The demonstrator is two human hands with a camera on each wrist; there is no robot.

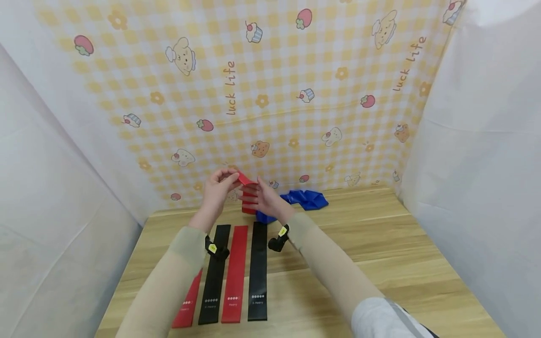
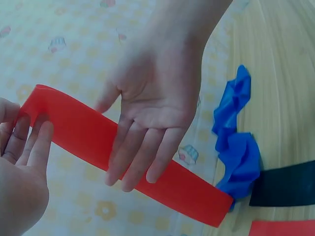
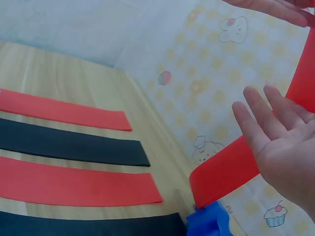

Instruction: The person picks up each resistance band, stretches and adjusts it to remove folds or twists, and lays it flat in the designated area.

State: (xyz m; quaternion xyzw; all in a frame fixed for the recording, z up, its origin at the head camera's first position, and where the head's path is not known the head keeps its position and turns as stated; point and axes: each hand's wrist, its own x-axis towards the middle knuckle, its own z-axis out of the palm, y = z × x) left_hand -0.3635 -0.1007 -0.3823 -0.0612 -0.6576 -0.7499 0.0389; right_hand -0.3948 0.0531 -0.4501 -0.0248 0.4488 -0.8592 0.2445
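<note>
A red resistance band (image 1: 249, 207) hangs above the back of the table, its upper end pinched between the thumb and fingers of my left hand (image 1: 216, 191). My right hand (image 1: 269, 200) lies along the band with fingers extended and spread. In the left wrist view, the right palm faces the camera and its fingers cross in front of the red strip (image 2: 83, 130). The band's lower end comes down beside a crumpled blue band (image 1: 312, 199), which the right wrist view shows right under it. Part of the red band is hidden behind the right hand.
Flat on the wooden table (image 1: 338, 281) lie a black band (image 1: 258, 267), a red band (image 1: 235, 277), another black band (image 1: 214, 272) and a red one (image 1: 186, 307) partly under the left forearm. A checked cloth (image 1: 279, 126) hangs behind, with white sheets at both sides.
</note>
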